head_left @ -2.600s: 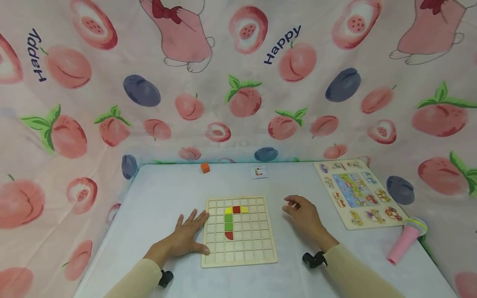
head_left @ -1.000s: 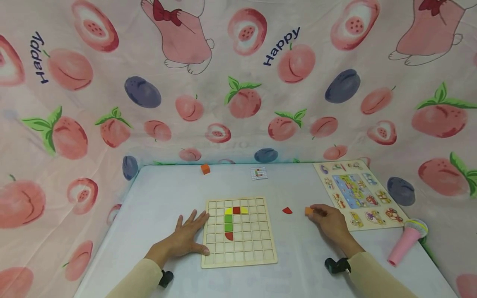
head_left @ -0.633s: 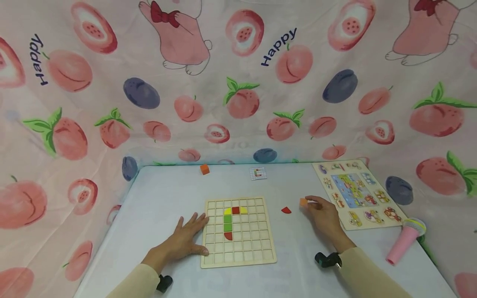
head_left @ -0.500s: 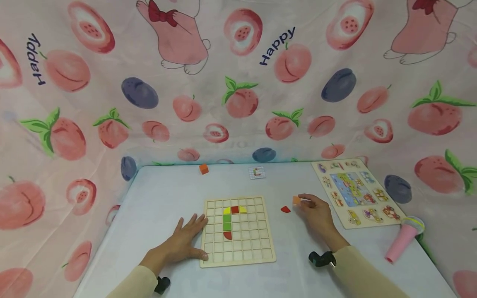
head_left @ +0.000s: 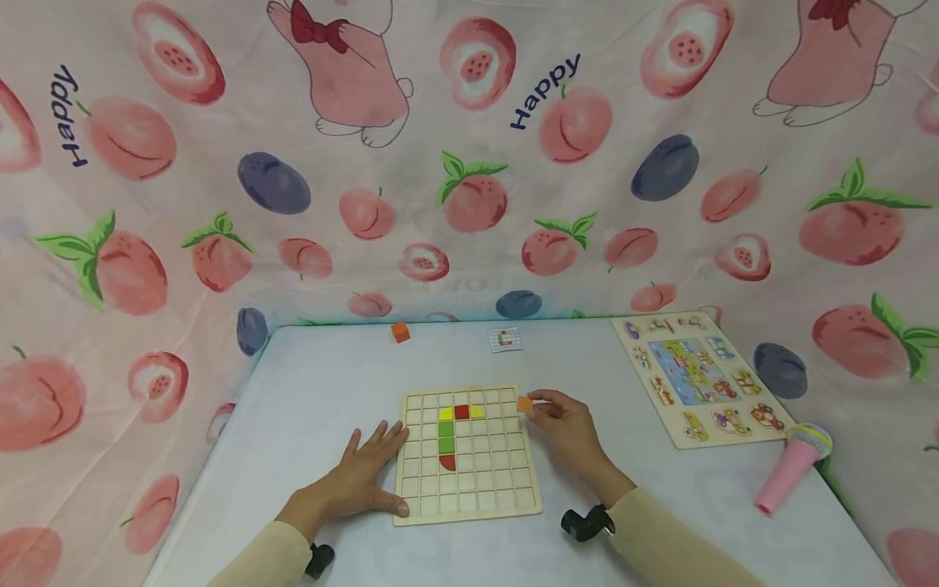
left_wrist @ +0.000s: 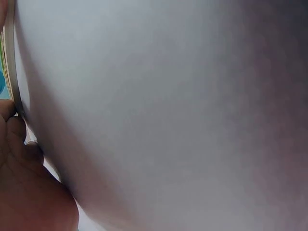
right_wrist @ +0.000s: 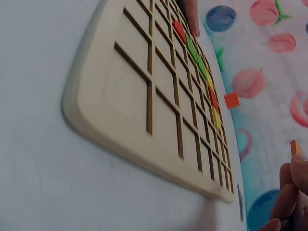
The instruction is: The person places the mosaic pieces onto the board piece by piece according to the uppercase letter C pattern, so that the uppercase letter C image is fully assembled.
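Observation:
My left hand (head_left: pixel 352 477) lies with spread fingers against the left edge of a wooden grid board (head_left: pixel 493 493). Between thumb and fingertips, my right hand (head_left: pixel 575 436) pinches a small orange square tile (head_left: pixel 524 403) above the board's upper right edge. Set in the board are a yellow piece (head_left: pixel 446 414), a red square (head_left: pixel 461 412), another yellow piece (head_left: pixel 477 412), two green squares (head_left: pixel 446 437) and a red quarter-round piece (head_left: pixel 447 463). In the right wrist view, the orange tile (right_wrist: pixel 294 148) shows edge-on. The left wrist view catches only part of the left hand (left_wrist: pixel 33 192).
An orange cube (head_left: pixel 399 333) and a small card with a printed pattern (head_left: pixel 504 339) lie at the table's back. On the right are a wooden picture board (head_left: pixel 689 383) and a pink toy microphone (head_left: pixel 788 473). A printed cloth (head_left: pixel 469 261) hangs behind.
My right hand first picked up the orange tile, then carried it left to the board's edge. The loose red quarter-round piece beside the board is now hidden by that hand. The left hand stays put.

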### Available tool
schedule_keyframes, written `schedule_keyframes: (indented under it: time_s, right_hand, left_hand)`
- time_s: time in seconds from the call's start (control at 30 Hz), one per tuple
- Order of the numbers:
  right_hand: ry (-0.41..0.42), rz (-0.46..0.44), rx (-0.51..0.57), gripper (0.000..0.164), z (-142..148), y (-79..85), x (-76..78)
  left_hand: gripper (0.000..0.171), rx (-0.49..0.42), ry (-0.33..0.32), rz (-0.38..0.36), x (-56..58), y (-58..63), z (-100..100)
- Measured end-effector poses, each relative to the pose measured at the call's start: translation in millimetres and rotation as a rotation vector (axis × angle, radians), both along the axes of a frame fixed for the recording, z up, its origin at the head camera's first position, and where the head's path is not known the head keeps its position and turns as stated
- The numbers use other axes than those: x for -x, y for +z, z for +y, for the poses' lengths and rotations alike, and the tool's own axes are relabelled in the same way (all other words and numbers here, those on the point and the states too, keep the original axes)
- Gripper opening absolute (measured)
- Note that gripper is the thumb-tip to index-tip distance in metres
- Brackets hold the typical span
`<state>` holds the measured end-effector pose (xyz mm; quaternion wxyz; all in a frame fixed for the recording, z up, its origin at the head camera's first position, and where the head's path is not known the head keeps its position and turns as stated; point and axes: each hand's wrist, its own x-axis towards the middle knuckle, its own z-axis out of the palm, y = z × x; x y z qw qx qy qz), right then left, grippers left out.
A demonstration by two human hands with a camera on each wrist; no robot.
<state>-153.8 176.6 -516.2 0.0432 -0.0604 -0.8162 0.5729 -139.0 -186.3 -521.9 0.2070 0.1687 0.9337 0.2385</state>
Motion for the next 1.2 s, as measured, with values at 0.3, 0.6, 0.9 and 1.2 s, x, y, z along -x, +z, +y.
schedule_keyframes:
  time_s: [0.3, 0.6, 0.9, 1.2]
  right_hand:
    - [0.078, -0.050, -0.011, 0.026, -32.9, 0.9, -10.4]
    - [0.275, -0.048, -0.089, 0.022, -57.9, -10.6, -19.4]
    - [0.328, -0.008, -0.203, 0.020, -70.6, -16.6, -24.8]
    - [0.363, 0.091, -0.407, 0.018, -73.7, -26.0, -26.3]
  left_hand:
    - [0.132, 0.011, -0.003, 0.008, 2.9, -1.0, 1.9]
    - [0.130, -0.001, -0.008, 0.013, 4.9, 0.2, 6.6]
    - [0.131, 0.012, 0.013, 0.002, 3.6, -2.2, 4.8]
    - [0.131, -0.009, 0.022, -0.002, 0.0, -1.7, 4.2]
